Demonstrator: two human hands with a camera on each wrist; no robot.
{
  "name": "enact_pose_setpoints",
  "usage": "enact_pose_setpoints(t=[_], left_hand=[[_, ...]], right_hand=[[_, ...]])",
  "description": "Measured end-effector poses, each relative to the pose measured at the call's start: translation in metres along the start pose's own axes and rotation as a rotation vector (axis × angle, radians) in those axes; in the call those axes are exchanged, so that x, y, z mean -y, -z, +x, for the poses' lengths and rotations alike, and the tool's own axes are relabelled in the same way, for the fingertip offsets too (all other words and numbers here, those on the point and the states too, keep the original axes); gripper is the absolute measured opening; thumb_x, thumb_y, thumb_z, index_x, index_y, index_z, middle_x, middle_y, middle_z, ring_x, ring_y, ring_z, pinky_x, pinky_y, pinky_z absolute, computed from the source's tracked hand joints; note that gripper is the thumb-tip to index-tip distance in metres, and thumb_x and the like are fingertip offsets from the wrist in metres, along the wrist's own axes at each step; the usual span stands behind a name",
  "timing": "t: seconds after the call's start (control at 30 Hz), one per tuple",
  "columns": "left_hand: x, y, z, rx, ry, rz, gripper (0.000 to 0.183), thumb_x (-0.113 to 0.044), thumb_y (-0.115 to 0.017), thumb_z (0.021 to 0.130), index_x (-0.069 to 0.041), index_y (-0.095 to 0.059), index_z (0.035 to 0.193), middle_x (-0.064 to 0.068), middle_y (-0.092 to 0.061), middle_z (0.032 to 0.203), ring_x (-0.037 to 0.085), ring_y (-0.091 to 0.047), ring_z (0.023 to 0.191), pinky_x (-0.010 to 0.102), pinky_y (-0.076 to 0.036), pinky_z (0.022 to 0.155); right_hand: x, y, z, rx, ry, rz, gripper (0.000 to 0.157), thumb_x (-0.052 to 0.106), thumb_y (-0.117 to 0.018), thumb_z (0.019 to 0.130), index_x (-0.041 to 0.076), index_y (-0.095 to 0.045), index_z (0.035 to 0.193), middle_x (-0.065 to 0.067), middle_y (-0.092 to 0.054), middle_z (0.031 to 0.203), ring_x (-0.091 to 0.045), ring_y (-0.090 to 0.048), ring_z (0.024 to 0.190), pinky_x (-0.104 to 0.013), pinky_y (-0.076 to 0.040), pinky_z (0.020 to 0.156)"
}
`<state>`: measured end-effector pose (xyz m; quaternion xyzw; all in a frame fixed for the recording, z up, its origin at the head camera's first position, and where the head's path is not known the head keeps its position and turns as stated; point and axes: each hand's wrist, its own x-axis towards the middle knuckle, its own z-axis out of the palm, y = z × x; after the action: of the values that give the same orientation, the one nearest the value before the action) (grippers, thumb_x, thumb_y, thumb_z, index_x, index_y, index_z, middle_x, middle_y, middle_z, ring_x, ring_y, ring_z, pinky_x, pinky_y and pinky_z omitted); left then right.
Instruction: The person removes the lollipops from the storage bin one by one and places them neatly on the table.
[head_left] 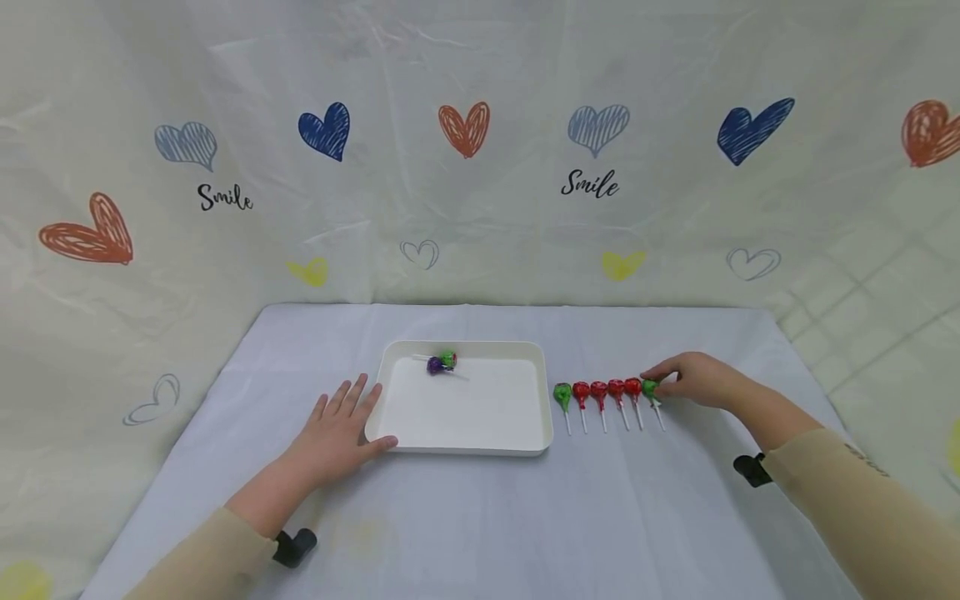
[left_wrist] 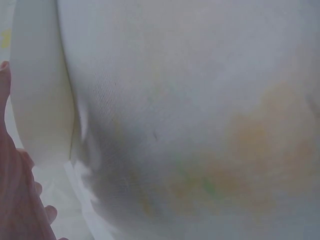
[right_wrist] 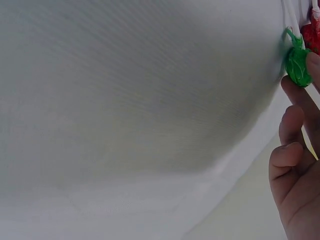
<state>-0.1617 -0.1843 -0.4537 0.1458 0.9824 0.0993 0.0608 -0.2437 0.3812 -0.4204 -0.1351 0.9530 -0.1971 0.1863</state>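
My left hand (head_left: 335, 435) lies with fingers spread against the left edge of a white tray (head_left: 465, 448); the left wrist view shows part of this hand beside the tray's wall (left_wrist: 42, 90). On the tray, towards its back left, a purple lollipop (head_left: 434, 365) and a green one (head_left: 448, 359) lie together. To the right of the tray runs a row of lollipops with sticks towards me: a green lollipop (head_left: 562, 395), then several red lollipops (head_left: 598, 390). At the row's right end, my right hand (head_left: 697, 379) pinches another green lollipop (right_wrist: 298, 67) by its wrapped head between thumb and index finger.
A white cloth (head_left: 480, 525) covers the table, with faint yellowish stains near the left forearm. Behind the table hangs a pale sheet (head_left: 525, 225) printed with hearts and the word Smile. A black strap piece (head_left: 752, 471) sits at the right sleeve.
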Motion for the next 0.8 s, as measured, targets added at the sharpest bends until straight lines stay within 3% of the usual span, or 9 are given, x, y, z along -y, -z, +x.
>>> enact_pose_setpoints(t=[0.17, 0.27, 0.47, 0.63, 0.8], left_hand=[[0.002, -0.002, 0.001, 0.019, 0.014, 0.024, 0.105, -0.083, -0.040, 0.085, -0.010, -0.020, 0.159, 0.017, -0.008, 0.165, 0.042, -0.008, 0.150, 0.064, -0.006, 0.117], [0.001, -0.002, 0.001, 0.011, 0.009, 0.022, 0.104, -0.081, -0.041, 0.086, -0.010, -0.021, 0.159, 0.017, -0.009, 0.165, 0.042, -0.009, 0.149, 0.064, -0.007, 0.117], [-0.001, 0.001, -0.001, -0.004, -0.003, 0.006, 0.103, -0.080, -0.043, 0.086, -0.008, -0.023, 0.158, 0.019, -0.011, 0.164, 0.044, -0.010, 0.149, 0.065, -0.008, 0.116], [0.002, -0.002, 0.001, 0.017, 0.012, 0.027, 0.106, -0.083, -0.039, 0.085, -0.011, -0.019, 0.159, 0.016, -0.008, 0.165, 0.040, -0.007, 0.150, 0.063, -0.006, 0.117], [0.005, -0.005, 0.003, 0.010, 0.006, 0.025, 0.107, -0.086, -0.036, 0.083, -0.012, -0.019, 0.160, 0.016, -0.008, 0.165, 0.041, -0.008, 0.150, 0.064, -0.006, 0.117]], right_hand=[[0.004, 0.005, -0.004, -0.026, -0.013, 0.002, 0.045, 0.027, -0.072, 0.091, 0.011, -0.065, 0.132, -0.017, -0.063, 0.128, -0.027, -0.053, 0.096, -0.035, -0.050, 0.072], [0.005, 0.009, -0.006, -0.055, -0.023, -0.002, 0.050, 0.029, -0.072, 0.091, 0.011, -0.062, 0.136, -0.017, -0.062, 0.129, -0.026, -0.051, 0.094, -0.031, -0.049, 0.068], [0.004, 0.013, -0.004, -0.049, -0.026, 0.006, 0.043, 0.028, -0.072, 0.092, 0.011, -0.066, 0.131, -0.018, -0.062, 0.130, -0.032, -0.054, 0.106, -0.043, -0.053, 0.081], [0.001, 0.007, -0.001, 0.009, -0.035, 0.028, 0.037, 0.025, -0.070, 0.093, 0.010, -0.069, 0.127, -0.019, -0.062, 0.129, -0.043, -0.051, 0.120, -0.059, -0.047, 0.095], [0.003, 0.001, 0.001, 0.014, -0.031, 0.019, 0.031, 0.024, -0.072, 0.092, 0.010, -0.072, 0.119, -0.017, -0.065, 0.123, -0.040, -0.053, 0.115, -0.058, -0.048, 0.094]])
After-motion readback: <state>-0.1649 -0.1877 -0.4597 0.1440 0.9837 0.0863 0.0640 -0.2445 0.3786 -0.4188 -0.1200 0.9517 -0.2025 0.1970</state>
